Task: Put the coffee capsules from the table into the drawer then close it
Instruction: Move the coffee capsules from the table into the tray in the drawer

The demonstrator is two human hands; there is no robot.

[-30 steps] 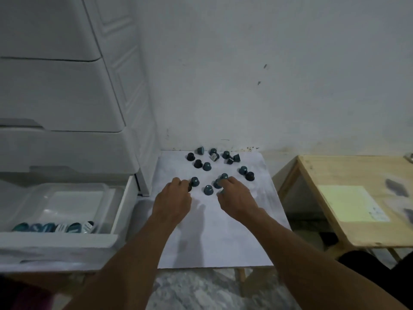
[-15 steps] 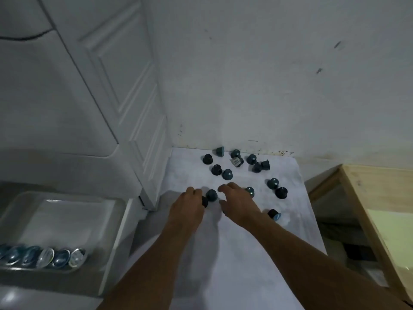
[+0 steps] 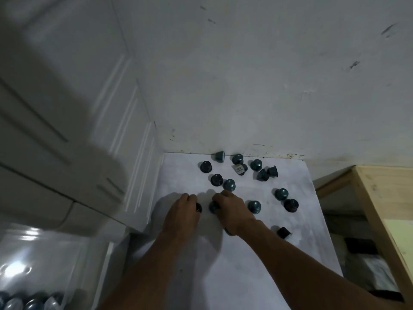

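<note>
Left hand (image 3: 182, 217): fingers curled, pinching a dark capsule (image 3: 198, 207) on the white table (image 3: 223, 276). Right hand (image 3: 232, 209): fingers curled round a teal capsule (image 3: 212, 207), just beside the left hand's. Loose capsules (image 3: 254, 206) lie scattered beyond and right of both hands. Open drawer (image 3: 105, 276), left of the left forearm, holds stored capsules (image 3: 33, 303).

A scuffed white wall (image 3: 245, 74) is filling the frame toward 12 o'clock in dim light, a white cabinet (image 3: 67, 108) standing at 9 o'clock, a wooden bench (image 3: 384, 198) sitting at 3 o'clock.
</note>
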